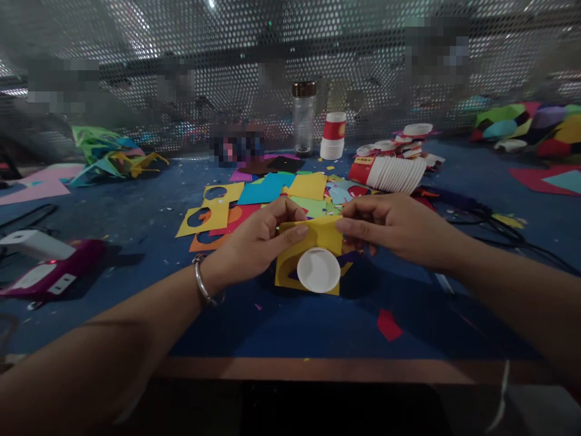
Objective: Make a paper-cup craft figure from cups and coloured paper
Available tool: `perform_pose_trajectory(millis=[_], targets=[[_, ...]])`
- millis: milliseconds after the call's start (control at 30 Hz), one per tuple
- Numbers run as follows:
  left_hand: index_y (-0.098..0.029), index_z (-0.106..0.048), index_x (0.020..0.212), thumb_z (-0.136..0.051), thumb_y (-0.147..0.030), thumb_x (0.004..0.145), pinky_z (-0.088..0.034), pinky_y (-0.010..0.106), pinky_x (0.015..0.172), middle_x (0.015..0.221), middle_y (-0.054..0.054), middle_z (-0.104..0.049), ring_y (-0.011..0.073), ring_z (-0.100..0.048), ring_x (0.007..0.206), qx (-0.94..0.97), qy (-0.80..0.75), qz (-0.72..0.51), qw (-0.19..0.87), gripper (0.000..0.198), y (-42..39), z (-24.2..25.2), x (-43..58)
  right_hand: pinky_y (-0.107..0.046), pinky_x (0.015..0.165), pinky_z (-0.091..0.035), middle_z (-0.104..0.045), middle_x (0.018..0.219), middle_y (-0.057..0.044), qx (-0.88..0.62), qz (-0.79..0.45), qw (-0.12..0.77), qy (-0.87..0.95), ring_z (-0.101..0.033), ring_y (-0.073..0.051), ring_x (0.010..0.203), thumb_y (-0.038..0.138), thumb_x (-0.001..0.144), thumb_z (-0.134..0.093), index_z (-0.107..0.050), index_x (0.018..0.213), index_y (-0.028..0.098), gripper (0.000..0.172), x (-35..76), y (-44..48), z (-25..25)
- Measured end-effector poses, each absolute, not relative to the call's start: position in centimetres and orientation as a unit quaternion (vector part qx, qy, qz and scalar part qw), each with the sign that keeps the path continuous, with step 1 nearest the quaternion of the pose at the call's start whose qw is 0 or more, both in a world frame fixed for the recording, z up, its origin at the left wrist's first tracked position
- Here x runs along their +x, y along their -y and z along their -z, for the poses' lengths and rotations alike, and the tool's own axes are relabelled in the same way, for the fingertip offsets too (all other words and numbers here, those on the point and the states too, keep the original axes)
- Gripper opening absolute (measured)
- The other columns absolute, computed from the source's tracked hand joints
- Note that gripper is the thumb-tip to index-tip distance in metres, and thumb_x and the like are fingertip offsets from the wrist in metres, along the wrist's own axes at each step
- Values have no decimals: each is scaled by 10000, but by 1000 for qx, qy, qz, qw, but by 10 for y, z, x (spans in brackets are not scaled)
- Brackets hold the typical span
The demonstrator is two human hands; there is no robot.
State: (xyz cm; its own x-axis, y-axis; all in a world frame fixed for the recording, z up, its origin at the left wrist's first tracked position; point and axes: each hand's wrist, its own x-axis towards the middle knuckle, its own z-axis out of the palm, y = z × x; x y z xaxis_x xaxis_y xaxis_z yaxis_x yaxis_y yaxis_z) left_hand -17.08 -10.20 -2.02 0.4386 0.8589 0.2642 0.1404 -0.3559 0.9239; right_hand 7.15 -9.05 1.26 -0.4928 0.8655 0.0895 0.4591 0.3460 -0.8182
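Between my two hands I hold a piece of yellow paper (321, 231) by its upper edge. My left hand (272, 233) pinches its left corner between thumb and fingers. At the right corner, my right hand (385, 227) grips the same paper. Just below it, a round white piece (318, 270), looking like a paper cup's base or rim, lies over another yellow sheet (285, 275) with a curved cut-out. Behind my hands are a blue sheet (265, 189), a yellow sheet (308, 186) and yellow cut-out scraps (206, 215).
Stacked paper cups (394, 174) lie on their side at back right, near an upright cup stack (333, 136) and a glass bottle (304, 121). A purple power strip (59, 272) sits left, black cables (490, 224) right. A red scrap (389, 325) lies near the front edge.
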Motion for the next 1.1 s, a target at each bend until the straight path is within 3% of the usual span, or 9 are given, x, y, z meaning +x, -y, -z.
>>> perform_pose_trajectory(millis=[133,233,333,533,667,933,1100], targets=[[-206,-574,1029,-712,-317,927,-515,262,790,985,13,-634,137,-611,872,684,-377,-413,469,205,107,16,-166,-240,453,-469,-678,625,0,-422,-449,322,719,-577,-115,515,577,752,-848,-659,690,212,415,67,92,-11],[-212,-543,1222,-768,-339,890,-559,319,884,1142,66,-717,199,-701,1037,598,-385,-415,568,421,112,12,-161,-212,416,-420,-666,604,13,-437,-459,372,678,-538,-87,481,514,744,-879,-653,687,204,388,69,93,-12],[-195,-567,1256,-833,-273,826,-564,369,988,1263,112,-734,251,-699,1191,545,-363,-392,646,512,115,9,-158,-208,406,-397,-656,596,20,-455,-474,402,637,-506,-71,457,499,737,-892,-641,690,203,391,71,93,-11],[-154,-695,1078,-874,-224,778,-571,356,989,1232,106,-765,229,-729,1124,528,-408,-359,652,357,115,14,-159,-228,423,-419,-660,621,2,-475,-487,399,615,-536,-92,487,557,707,-912,-673,695,218,415,81,89,-9],[-154,-708,1117,-864,-301,810,-587,357,954,1219,106,-773,230,-745,1081,516,-409,-348,668,374,115,15,-157,-220,427,-417,-662,635,1,-479,-501,402,599,-543,-88,497,570,697,-917,-681,698,214,427,86,88,-9],[-190,-699,1160,-904,-187,726,-569,366,1040,1282,85,-764,247,-727,1184,545,-387,-348,657,480,119,13,-150,-218,422,-418,-657,616,-1,-466,-512,421,585,-534,-92,489,520,715,-920,-672,681,212,397,82,91,-8],[-216,-740,1049,-913,-262,715,-594,357,970,1142,52,-805,230,-752,1077,566,-429,-336,618,379,120,15,-150,-214,423,-414,-653,619,2,-464,-523,425,575,-531,-88,489,511,704,-927,-669,681,213,394,79,92,-8]])
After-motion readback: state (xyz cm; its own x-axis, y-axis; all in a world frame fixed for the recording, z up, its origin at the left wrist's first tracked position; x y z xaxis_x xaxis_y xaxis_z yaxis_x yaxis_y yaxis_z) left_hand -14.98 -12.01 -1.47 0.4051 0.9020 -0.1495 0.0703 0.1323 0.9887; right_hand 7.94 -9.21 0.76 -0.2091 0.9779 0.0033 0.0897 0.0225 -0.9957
